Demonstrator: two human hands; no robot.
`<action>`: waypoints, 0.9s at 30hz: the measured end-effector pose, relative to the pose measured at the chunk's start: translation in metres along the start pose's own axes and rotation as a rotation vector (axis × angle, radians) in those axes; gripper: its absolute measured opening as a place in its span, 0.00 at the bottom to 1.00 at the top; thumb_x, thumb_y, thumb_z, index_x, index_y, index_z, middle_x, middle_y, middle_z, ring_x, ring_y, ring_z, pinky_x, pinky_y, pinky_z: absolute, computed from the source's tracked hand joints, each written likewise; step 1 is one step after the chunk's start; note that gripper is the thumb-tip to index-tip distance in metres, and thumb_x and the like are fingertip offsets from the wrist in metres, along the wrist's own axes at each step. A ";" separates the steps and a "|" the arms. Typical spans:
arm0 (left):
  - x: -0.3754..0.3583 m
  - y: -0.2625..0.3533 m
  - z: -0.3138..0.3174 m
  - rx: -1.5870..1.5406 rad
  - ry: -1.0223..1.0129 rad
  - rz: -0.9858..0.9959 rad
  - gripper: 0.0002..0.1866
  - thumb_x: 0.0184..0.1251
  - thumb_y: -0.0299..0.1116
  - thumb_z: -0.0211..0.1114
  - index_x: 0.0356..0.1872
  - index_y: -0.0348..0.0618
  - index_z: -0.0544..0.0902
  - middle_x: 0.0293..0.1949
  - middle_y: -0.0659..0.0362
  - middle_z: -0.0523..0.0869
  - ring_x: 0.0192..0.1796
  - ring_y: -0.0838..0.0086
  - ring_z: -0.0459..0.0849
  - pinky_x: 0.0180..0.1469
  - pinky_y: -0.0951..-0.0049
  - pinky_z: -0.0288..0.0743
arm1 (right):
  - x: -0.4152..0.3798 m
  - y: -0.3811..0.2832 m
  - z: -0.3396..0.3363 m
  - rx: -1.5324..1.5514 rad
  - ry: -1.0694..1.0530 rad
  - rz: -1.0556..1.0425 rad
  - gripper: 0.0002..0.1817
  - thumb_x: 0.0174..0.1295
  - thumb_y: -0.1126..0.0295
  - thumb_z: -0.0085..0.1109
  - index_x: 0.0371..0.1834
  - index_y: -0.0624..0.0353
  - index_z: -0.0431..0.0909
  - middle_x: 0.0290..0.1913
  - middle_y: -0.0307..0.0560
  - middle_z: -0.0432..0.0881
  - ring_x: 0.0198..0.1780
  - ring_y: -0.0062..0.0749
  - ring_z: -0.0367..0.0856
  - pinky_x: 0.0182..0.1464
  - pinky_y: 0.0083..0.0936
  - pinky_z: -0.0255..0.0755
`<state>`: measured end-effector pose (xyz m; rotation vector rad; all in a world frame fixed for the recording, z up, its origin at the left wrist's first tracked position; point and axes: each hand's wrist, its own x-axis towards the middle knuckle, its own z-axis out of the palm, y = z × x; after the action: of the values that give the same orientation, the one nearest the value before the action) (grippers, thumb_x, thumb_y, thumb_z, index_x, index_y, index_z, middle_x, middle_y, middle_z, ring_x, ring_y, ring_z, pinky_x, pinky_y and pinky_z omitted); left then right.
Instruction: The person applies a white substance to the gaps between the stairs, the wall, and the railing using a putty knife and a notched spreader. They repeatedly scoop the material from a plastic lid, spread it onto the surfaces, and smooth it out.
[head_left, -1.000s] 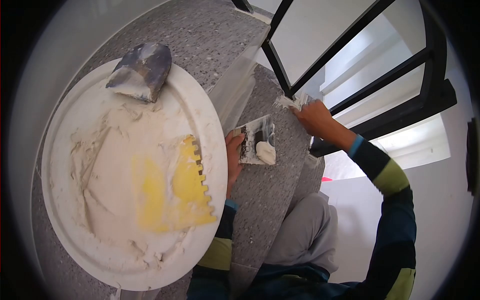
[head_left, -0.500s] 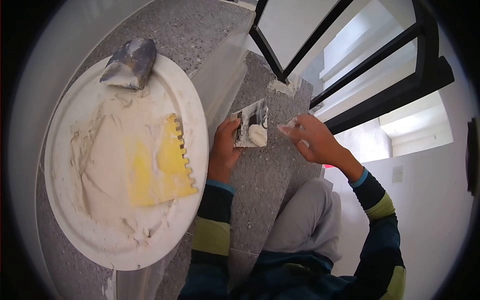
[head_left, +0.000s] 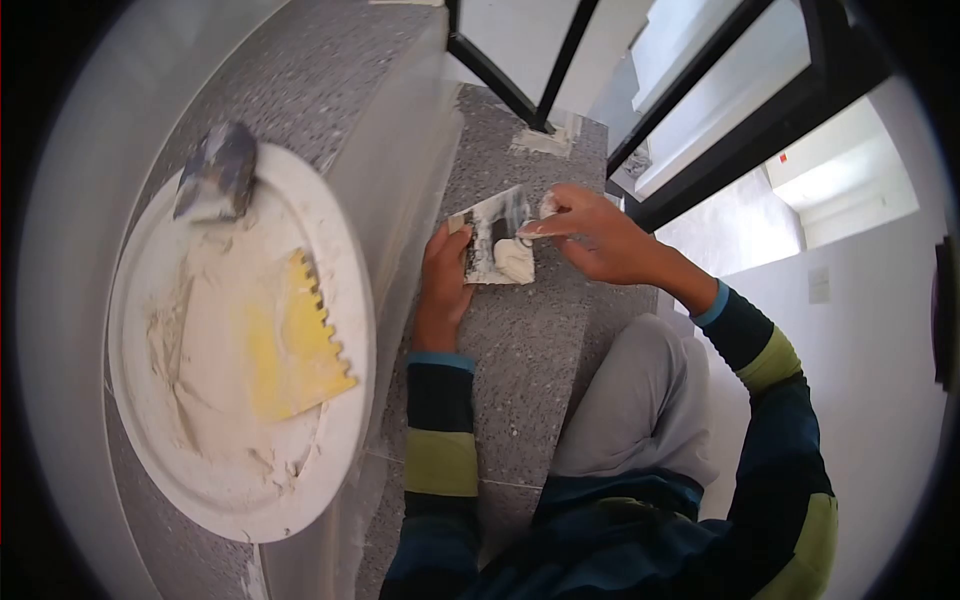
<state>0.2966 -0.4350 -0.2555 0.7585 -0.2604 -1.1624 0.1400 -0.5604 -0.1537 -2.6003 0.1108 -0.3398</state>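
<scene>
My left hand (head_left: pixel 443 275) is closed on the left edge of a small, flat, square scraper (head_left: pixel 482 262), its face smeared with white and dark patches. A lump of off-white putty (head_left: pixel 514 261) sits on its lower right part. My right hand (head_left: pixel 598 238) is at the scraper's right edge, with putty-coated fingertips pinched together just above the lump. Whatever those fingers hold, if anything, is too small to make out. To the left, a round white lid-like tray (head_left: pixel 345 330) carries spread putty and a yellow notched spreader (head_left: pixel 300 350).
A dark, putty-smeared block-like object (head_left: pixel 222 175) rests on the tray's far rim. Ahead stands a black metal railing (head_left: pixel 545 90), with white filler (head_left: pixel 545 140) around its foot. Speckled grey stone steps (head_left: pixel 500 400) lie below; a white wall (head_left: pixel 840 390) is at right.
My right hand has moved left to the scraper's right edge, its fingertips now over it. My left hand keeps its hold. The view has shifted, so the tray appears farther left.
</scene>
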 end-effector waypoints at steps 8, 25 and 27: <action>0.004 -0.003 -0.001 0.038 0.031 0.022 0.15 0.68 0.30 0.46 0.51 0.34 0.71 0.44 0.56 0.79 0.43 0.71 0.81 0.46 0.68 0.77 | -0.009 0.009 0.015 0.073 0.081 -0.053 0.21 0.44 0.83 0.48 0.42 0.55 0.80 0.33 0.50 0.68 0.41 0.44 0.69 0.46 0.34 0.64; 0.000 0.002 0.001 0.041 0.085 0.015 0.19 0.67 0.31 0.46 0.56 0.32 0.68 0.47 0.52 0.78 0.47 0.67 0.80 0.48 0.67 0.77 | 0.036 0.150 0.024 -0.366 0.300 0.652 0.24 0.51 0.69 0.48 0.55 0.58 0.72 0.47 0.60 0.70 0.47 0.55 0.74 0.50 0.43 0.69; 0.002 0.001 0.000 0.032 0.078 0.024 0.19 0.67 0.32 0.46 0.56 0.32 0.68 0.47 0.52 0.78 0.47 0.67 0.80 0.48 0.67 0.77 | 0.044 0.151 0.021 -0.363 0.251 0.732 0.25 0.51 0.68 0.48 0.56 0.57 0.72 0.48 0.60 0.70 0.49 0.56 0.74 0.51 0.43 0.69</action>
<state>0.2977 -0.4365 -0.2548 0.8250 -0.2227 -1.1056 0.1853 -0.6870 -0.2370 -2.6164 1.2691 -0.3913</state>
